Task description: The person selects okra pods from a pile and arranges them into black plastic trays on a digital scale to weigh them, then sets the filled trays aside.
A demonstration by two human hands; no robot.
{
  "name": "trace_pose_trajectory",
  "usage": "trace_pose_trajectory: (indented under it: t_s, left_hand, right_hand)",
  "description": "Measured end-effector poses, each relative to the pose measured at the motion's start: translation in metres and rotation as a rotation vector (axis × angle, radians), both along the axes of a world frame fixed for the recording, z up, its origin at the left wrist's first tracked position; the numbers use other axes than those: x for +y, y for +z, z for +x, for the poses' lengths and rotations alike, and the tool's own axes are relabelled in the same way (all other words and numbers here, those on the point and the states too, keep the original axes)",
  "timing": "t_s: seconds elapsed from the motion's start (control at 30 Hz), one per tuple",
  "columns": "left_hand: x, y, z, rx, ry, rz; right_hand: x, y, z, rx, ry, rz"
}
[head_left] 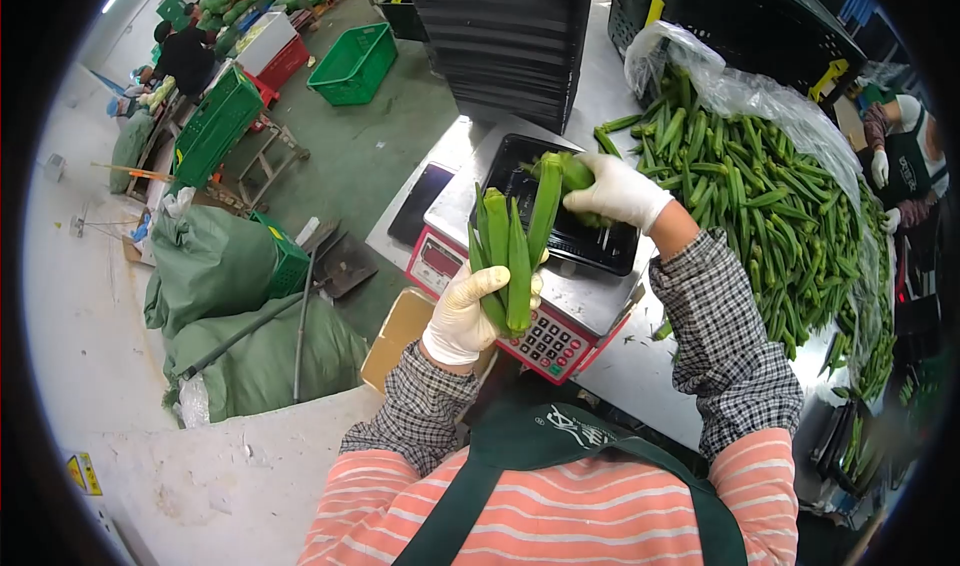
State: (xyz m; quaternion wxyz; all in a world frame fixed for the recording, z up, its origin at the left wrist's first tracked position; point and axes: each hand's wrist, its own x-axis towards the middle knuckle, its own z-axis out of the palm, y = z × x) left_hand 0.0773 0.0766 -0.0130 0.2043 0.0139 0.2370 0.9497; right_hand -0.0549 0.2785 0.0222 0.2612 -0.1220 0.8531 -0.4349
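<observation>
White gloves cover both hands. My left hand (468,311) is closed round several upright okra pods (512,266) in front of the red scale (545,341). Over the black tray (612,251), my right hand (618,191) has its fingers closed on more okra (568,173), its fingertips partly hidden. The tray rests on the scale's metal platform. Right of the scale lies a large heap of loose okra (760,196), with clear plastic film (740,84) along its far edge.
A tall stack of black trays (505,36) stands behind the scale. Black crates (740,26) are beyond the okra heap. Green sacks (265,351) and a green basket (355,64) are at the left. Another person (908,146) works at the far right.
</observation>
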Motion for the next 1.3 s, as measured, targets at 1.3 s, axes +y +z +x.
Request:
trace_pose_trajectory:
  t_s: [1.3]
  left_hand:
    - [0.004, 0.012, -0.185, 0.496, -0.831, -0.817]
  right_hand:
    - [0.032, -0.030, 0.027, 0.124, -0.393, -0.458]
